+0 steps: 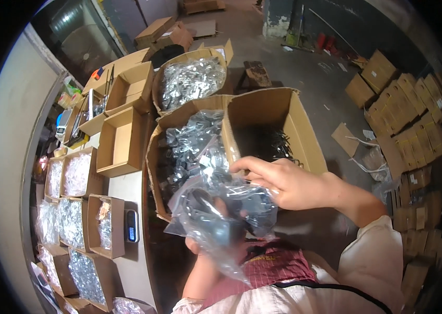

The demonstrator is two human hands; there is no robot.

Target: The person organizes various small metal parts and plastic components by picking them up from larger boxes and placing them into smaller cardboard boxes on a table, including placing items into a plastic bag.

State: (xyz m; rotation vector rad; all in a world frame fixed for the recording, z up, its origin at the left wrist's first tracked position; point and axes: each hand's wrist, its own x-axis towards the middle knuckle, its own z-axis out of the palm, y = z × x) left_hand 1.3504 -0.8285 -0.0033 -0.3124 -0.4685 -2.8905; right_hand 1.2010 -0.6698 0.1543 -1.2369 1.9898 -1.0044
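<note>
A clear plastic bag (205, 222) with dark grey contents, blurred behind the film, is in front of my body. My left hand (193, 245) grips it from below, mostly hidden by the film. My right hand (283, 180) is closed at the bag's upper right edge, its index finger bent toward a small shiny clear packet (213, 166). Just beyond is a cardboard box (153, 172) of clear bags (194, 136) with dark parts inside. Next to it on the right, another box (304, 136) holds loose black parts (278, 146).
Farther off stands a carton (226, 63) of shiny packets. The table (129, 191) on the left bears a small digital scale (133, 226), two open boxes (116, 141) and several boxes of bagged parts (86, 272). Stacked cartons (393, 115) line the right side; a wooden stool (256, 74) stands behind.
</note>
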